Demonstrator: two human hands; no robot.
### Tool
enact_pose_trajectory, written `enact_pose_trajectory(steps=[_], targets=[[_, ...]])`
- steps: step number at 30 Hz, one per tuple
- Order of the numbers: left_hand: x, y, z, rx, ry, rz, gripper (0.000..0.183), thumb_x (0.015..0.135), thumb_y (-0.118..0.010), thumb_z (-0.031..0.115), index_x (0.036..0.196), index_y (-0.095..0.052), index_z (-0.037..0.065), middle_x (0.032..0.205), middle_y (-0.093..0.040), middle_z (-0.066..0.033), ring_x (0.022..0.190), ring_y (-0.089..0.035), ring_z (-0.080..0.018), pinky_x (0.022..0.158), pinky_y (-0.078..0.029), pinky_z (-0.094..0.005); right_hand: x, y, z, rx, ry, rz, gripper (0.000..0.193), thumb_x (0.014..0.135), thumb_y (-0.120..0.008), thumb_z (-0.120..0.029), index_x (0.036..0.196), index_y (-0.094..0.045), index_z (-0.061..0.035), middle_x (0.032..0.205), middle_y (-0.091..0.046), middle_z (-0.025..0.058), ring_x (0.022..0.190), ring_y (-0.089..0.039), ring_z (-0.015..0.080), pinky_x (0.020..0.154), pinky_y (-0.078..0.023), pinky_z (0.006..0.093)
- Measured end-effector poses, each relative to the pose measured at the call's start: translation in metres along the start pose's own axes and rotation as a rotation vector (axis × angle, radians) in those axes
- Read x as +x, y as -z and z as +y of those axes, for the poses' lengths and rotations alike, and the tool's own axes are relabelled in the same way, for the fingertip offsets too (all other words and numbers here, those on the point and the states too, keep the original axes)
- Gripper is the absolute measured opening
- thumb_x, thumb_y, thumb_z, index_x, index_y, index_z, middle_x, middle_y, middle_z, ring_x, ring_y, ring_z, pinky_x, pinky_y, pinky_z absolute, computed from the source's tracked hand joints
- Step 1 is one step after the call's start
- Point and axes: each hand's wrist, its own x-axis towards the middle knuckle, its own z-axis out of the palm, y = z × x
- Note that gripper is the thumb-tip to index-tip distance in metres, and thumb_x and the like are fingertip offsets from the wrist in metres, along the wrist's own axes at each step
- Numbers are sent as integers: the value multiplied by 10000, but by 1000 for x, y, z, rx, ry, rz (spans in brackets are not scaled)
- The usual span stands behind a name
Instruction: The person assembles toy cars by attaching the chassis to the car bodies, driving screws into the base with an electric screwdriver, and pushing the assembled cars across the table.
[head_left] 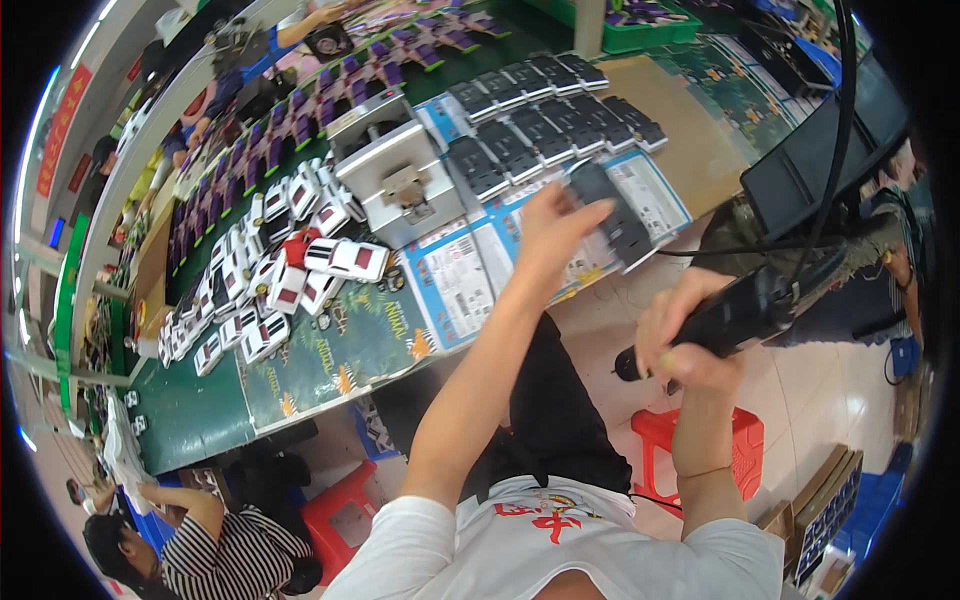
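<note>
My left hand [552,238] reaches over the near edge of the workbench, its thumb and fingers at the side of a black toy car chassis [624,228]. That piece lies tilted over blue-and-white printed cards [447,285]. In my right hand [690,330] is a black electric screwdriver [740,312], held off the bench with its tip pointing left. Beyond my left hand, several more black chassis [535,125] lie in rows on cards. A silver metal fixture [385,165] stands to their left.
White toy car bodies [345,258] are heaped on the left bench, with one red piece [300,245] among them. Purple-and-green parts [300,115] line the back. A black cable [848,120] hangs at right. Red stools [750,445] and a person in stripes [230,535] are below.
</note>
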Motion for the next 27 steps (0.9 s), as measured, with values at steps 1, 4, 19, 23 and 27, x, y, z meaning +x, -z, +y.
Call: enact_pose_trajectory(steps=[1, 4, 19, 23, 27], targets=[[-25, 19, 15, -69, -4, 47, 288, 828, -766, 153, 1054, -646, 22, 904, -673, -27, 760, -588, -99, 653, -454, -263, 6, 1, 2, 5, 45, -16, 265, 806, -751, -107, 863, -515, 0, 606, -532, 74, 477, -535, 155, 461, -472, 300], [-89, 78, 40, -358, 101, 239, 285, 962, -637, 226, 1180, -585, 50, 1035, -669, -60, 900, -679, -175, 772, -582, -353, 35, -14, 18, 93, 154, -10, 218, 899, -659, -150, 902, -475, -32, 613, -483, 40, 473, -485, 137, 480, -458, 296], [-152, 177, 24, -322, 30, 387, 209, 946, -661, 144, 1067, -573, -1, 964, -685, -138, 795, -707, -222, 694, -618, -356, 198, -129, 140, -376, 455, 78, 135, 839, -757, -84, 800, -649, -12, 588, -614, 41, 476, -579, 103, 497, -467, 239], [-151, 175, 27, -298, 21, 368, 216, 934, -664, 116, 1083, -581, -16, 984, -689, -158, 818, -709, -226, 719, -623, -361, 212, -132, 149, -487, 506, 49, 174, 828, -778, -122, 754, -660, -16, 574, -618, 24, 461, -566, 85, 475, -451, 229], [-147, 177, 26, -310, 8, 365, 226, 931, -660, 103, 1099, -579, -26, 994, -690, -171, 838, -711, -229, 739, -626, -366, 222, -148, 149, -515, 558, 20, 275, 801, -796, -212, 658, -640, -37, 562, -617, 11, 508, -570, 71, 509, -453, 249]])
